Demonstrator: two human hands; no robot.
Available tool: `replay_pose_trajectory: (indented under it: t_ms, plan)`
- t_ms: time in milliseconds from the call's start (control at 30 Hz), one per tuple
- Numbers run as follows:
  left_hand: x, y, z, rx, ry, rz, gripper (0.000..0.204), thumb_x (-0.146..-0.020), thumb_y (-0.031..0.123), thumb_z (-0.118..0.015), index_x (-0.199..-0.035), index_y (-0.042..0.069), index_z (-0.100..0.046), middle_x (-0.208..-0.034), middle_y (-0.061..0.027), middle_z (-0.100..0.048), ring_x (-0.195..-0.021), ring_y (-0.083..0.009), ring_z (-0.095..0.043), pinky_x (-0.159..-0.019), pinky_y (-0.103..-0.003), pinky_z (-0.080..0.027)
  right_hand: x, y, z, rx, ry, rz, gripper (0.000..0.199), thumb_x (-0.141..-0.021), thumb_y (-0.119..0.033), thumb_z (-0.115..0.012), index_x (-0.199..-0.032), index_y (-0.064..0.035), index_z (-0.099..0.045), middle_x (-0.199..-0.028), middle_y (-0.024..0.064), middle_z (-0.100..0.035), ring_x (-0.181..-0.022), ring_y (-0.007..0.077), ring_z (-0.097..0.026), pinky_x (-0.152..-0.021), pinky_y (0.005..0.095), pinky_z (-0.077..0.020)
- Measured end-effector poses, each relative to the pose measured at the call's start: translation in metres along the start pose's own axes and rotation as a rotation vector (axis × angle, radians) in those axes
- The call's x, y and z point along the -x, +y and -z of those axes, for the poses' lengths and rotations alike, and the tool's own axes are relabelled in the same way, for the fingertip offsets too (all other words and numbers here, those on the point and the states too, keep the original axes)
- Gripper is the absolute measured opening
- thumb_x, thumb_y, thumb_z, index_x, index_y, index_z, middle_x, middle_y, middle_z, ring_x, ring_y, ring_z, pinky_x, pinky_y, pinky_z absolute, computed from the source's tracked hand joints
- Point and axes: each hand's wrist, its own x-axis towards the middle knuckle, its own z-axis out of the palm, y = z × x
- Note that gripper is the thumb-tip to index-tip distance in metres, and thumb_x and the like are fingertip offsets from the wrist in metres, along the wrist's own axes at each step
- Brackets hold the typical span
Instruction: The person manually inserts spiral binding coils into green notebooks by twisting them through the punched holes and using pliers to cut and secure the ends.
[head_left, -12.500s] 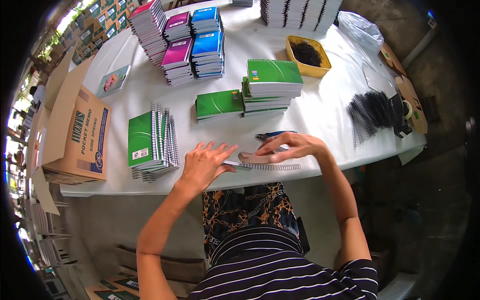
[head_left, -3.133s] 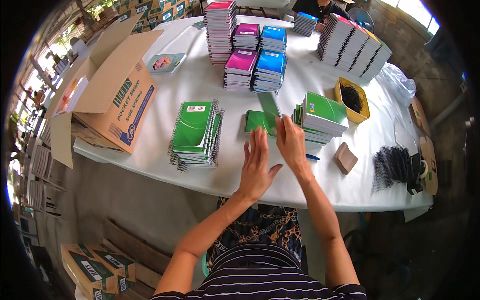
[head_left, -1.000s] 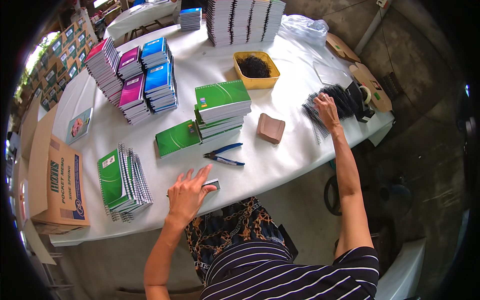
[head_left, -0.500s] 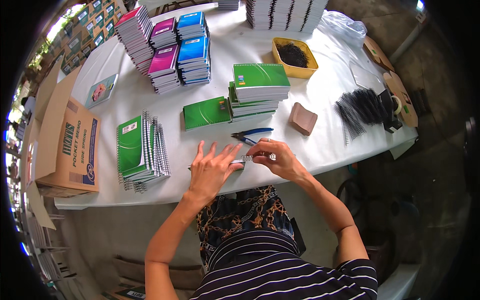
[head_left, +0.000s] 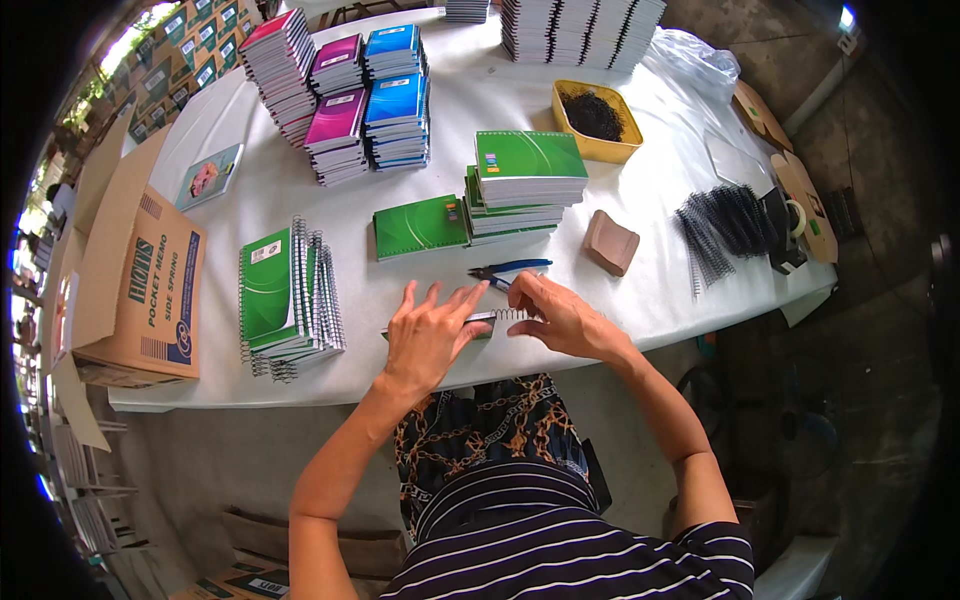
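A green notebook (head_left: 453,331) lies near the front edge of the table, mostly hidden under my left hand (head_left: 425,330). The fingers of that hand spread over it, and the thumb presses at its right end, holding it down. From that end a thin wire coil (head_left: 513,315) sticks out to the right. Around the coil is my right hand (head_left: 560,318), with index finger above and thumb below, parted so that the loops show between them. Just behind the hands lie blue-handled pliers (head_left: 512,268).
Coil-bound green notebooks (head_left: 268,300) are piled at left, beside a cardboard box (head_left: 145,285). Farther back stand a green notebook stack (head_left: 530,155), pink and blue stacks (head_left: 395,100), and a yellow basket (head_left: 598,147) of black bits. Black coils (head_left: 725,230) and a brown block (head_left: 610,243) lie at right.
My right thumb and index finger have moved apart from their pinch, showing more of the coil. My left hand keeps its place on the notebook. The view has shifted slightly.
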Motion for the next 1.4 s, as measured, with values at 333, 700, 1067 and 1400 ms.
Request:
replay_pose_trajectory:
  t_ms: [333, 700, 1067, 1400]
  plan:
    - [-0.008, 0.007, 0.012, 0.210, -0.173, 0.094, 0.050, -0.087, 0.030, -0.067, -0.136, 0.030, -0.056, -0.123, 0.0016, -0.067, -0.095, -0.0238, -0.069, -0.079, -0.038, -0.058, 0.001, -0.003, -0.004, 0.415, 0.067, 0.195, 0.022, -0.087, -0.012, -0.067, -0.101, -0.0029, -0.052, -0.097, 0.0119, -0.055, -0.089, 0.0344, -0.059, -0.075, 0.0445, -0.0492]
    - [-0.011, 0.005, 0.017, 0.108, -0.301, -0.001, 0.047, -0.090, 0.042, -0.062, -0.134, 0.028, -0.056, -0.111, 0.0001, -0.070, -0.083, -0.0295, -0.070, -0.070, -0.043, -0.058, -0.002, 0.015, 0.013, 0.110, -0.070, -0.016, 0.030, -0.083, -0.015, -0.073, -0.106, -0.0032, -0.058, -0.120, 0.0127, -0.058, -0.101, 0.0314, -0.061, -0.082, 0.0391, -0.0504]
    - [0.008, -0.031, 0.031, 0.208, -0.477, -0.118, 0.050, -0.087, 0.050, -0.059, -0.132, 0.028, -0.057, -0.113, 0.0012, -0.069, -0.088, -0.0301, -0.069, -0.069, -0.046, -0.056, 0.027, 0.076, 0.120, 0.064, 0.090, -0.406, 0.065, -0.081, -0.044, -0.076, -0.130, -0.0048, -0.060, -0.124, 0.0172, -0.062, -0.107, 0.0267, -0.060, -0.099, 0.0355, -0.0426]
    - [0.001, -0.025, 0.031, -0.037, -0.433, -0.029, 0.065, -0.080, 0.046, -0.067, -0.138, 0.021, -0.050, -0.122, 0.0008, -0.066, -0.100, -0.0309, -0.066, -0.068, -0.043, -0.056, -0.002, 0.029, 0.028, -0.443, -0.372, -0.100, 0.054, -0.087, -0.043, -0.069, -0.124, -0.0045, -0.066, -0.128, 0.0193, -0.062, -0.122, 0.0320, -0.054, -0.106, 0.0404, -0.0386]
